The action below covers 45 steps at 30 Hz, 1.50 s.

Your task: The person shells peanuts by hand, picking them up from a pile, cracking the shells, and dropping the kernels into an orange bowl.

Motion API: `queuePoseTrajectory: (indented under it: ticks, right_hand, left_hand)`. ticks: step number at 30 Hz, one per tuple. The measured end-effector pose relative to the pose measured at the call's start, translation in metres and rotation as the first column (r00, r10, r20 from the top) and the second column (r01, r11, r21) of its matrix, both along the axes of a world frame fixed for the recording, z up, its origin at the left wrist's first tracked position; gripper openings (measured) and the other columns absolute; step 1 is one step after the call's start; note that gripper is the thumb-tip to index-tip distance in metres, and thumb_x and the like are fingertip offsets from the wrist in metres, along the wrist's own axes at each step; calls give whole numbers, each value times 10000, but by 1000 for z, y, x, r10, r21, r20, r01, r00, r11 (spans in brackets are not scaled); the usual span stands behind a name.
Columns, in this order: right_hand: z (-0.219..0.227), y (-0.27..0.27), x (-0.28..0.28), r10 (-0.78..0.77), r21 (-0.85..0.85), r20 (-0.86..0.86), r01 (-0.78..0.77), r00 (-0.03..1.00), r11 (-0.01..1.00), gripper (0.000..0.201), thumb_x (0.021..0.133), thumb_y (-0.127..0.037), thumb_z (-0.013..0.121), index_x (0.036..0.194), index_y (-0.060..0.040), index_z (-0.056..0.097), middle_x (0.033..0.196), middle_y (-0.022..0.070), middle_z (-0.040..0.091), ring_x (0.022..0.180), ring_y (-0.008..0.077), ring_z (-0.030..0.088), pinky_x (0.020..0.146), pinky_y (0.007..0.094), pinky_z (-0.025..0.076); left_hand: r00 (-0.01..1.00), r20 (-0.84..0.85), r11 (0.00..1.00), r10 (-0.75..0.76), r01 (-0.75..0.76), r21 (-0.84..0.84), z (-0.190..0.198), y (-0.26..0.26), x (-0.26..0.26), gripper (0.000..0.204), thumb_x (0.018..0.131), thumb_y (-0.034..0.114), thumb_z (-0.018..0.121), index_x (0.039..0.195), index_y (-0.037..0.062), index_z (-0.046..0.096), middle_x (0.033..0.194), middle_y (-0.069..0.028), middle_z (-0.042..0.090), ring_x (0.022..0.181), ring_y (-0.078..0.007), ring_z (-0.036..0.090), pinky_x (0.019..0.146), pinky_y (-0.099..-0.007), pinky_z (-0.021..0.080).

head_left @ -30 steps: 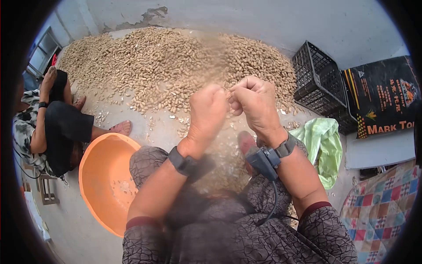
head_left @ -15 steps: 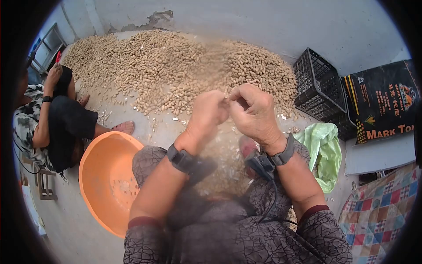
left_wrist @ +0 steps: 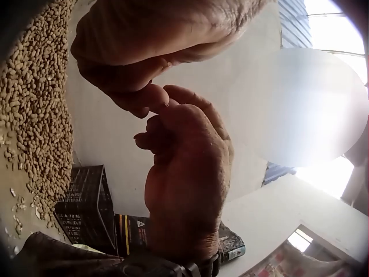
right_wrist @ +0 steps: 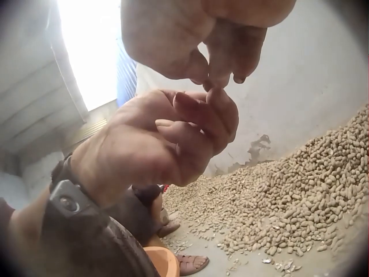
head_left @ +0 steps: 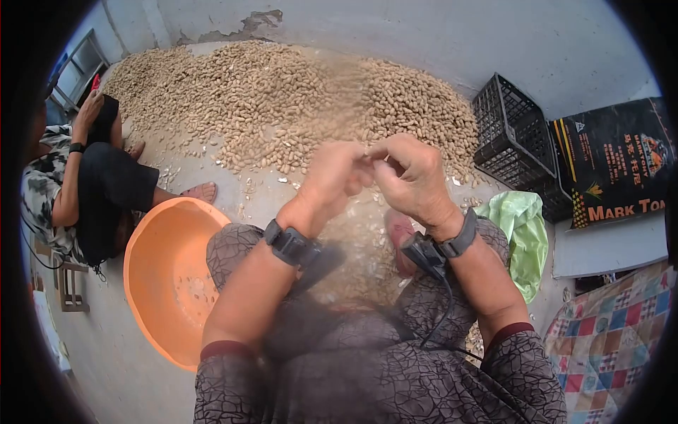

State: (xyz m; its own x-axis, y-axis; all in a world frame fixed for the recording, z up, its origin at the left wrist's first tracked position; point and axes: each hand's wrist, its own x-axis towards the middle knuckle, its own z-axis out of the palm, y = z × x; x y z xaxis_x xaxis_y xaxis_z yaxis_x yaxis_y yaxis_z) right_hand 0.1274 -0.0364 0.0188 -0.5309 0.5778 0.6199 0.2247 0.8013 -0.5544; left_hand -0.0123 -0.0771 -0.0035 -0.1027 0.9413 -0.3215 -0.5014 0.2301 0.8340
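My left hand (head_left: 330,177) and right hand (head_left: 409,177) meet at the fingertips in front of me, raised over my lap. Between them they pinch a peanut (right_wrist: 207,85), small and mostly hidden by the fingers. Thumb and forefinger of the right hand (right_wrist: 210,40) come down on it from above in the right wrist view. Below, the left hand (right_wrist: 167,135) has its fingers curled in toward the palm. Beyond both hands a large heap of unshelled peanuts (head_left: 254,92) lies against the wall.
An orange basin (head_left: 152,283) with a few small bits inside stands at my left. Another person (head_left: 106,184) sits beyond it. To the right are a black crate (head_left: 512,134), a light green sack (head_left: 522,240) and a black printed bag (head_left: 614,162). Shell pieces litter the floor (head_left: 268,194).
The hands stay together while the fingers shift. My left hand has turned, so its curled fingers show more. The right hand has moved only slightly.
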Motion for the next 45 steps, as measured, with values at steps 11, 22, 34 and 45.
queuePoseTrajectory:
  ticks: [11, 22, 34, 45]
  right_hand:
    - [4, 2, 25, 72, -612, -165, -159, 984, 775, 51, 800, -39, 577, 839, -19, 604, 749, 19, 625, 610, 53, 548, 516, 189, 450]
    - [28, 22, 50, 90, -668, -127, -152, 988, 728, 153, 843, -171, 606, 750, -50, 618, 676, 46, 647, 524, 56, 568, 437, 177, 443]
    - [124, 23, 17, 30, -638, 9, -17, 1000, 770, 226, 931, -186, 514, 971, 24, 588, 775, 91, 618, 623, 108, 588, 529, 188, 488]
    - [68, 84, -1, 167, -734, -69, -163, 984, 659, 142, 892, -79, 508, 889, 25, 605, 716, 85, 613, 596, 123, 573, 515, 219, 476]
  left_hand:
    - [990, -69, 992, -125, 127, 14, 5, -11, 2, 178, 857, 123, 512, 835, -19, 617, 623, -4, 536, 461, -40, 399, 375, -179, 269]
    - [737, -577, 909, -352, 416, -23, 66, -21, -8, 305, 924, 152, 489, 1155, -42, 527, 594, 60, 473, 422, 1, 331, 355, -136, 249]
    - [897, -204, 885, -393, 429, 180, 182, -50, -12, 181, 911, 52, 459, 960, -70, 584, 622, -38, 559, 459, -46, 487, 338, -136, 363]
    - [767, -201, 711, -610, 641, 289, 180, -32, -39, 250, 972, 137, 416, 1074, -53, 541, 646, 22, 516, 436, -14, 356, 379, -137, 296]
